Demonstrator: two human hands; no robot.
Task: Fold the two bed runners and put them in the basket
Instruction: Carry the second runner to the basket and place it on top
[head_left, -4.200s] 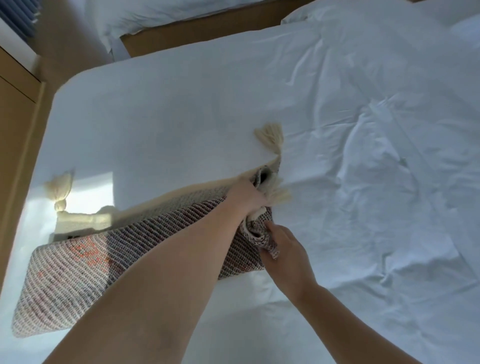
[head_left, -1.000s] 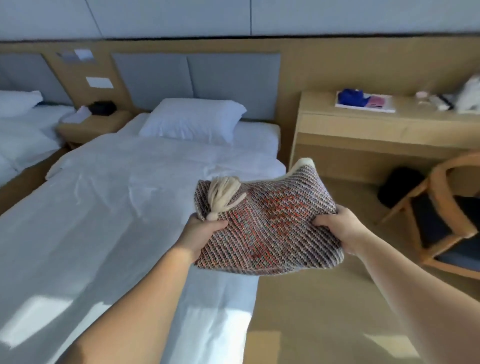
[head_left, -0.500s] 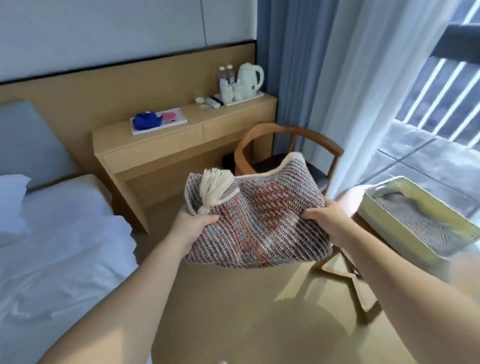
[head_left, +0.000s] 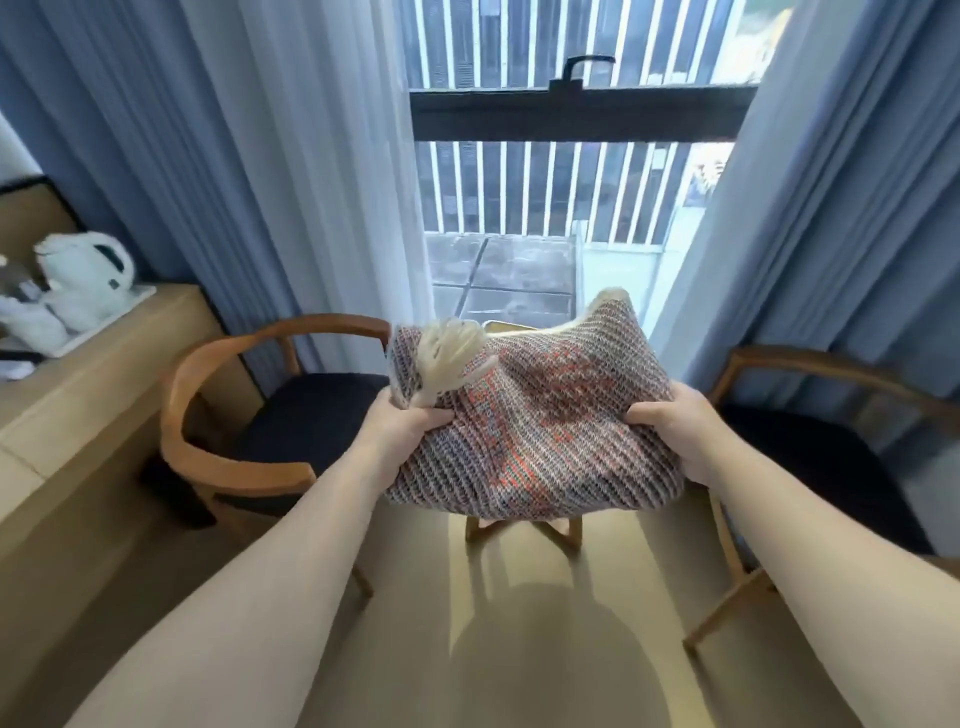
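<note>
I hold a folded bed runner (head_left: 535, 426), woven in grey, white and orange, with a cream tassel (head_left: 449, 358) lying on its upper left. My left hand (head_left: 400, 431) grips its left edge and my right hand (head_left: 675, 431) grips its right edge. The bundle hangs in the air in front of me, over a small wooden stand whose crossed legs (head_left: 522, 530) show beneath it. Only a sliver of the basket's yellowish rim (head_left: 506, 326) peeks above the runner; the rest of the basket is hidden behind it.
A wooden armchair with a dark seat (head_left: 249, 415) stands left, another armchair (head_left: 831, 452) right. A desk (head_left: 88, 374) with a white kettle (head_left: 85, 280) is at far left. Blue and sheer curtains (head_left: 291, 156) frame the window (head_left: 571, 119) ahead.
The view has swung right from the bed and desk to the window. The runner stays gripped in both hands, and the basket, seen at the right before, is now hidden behind it.
</note>
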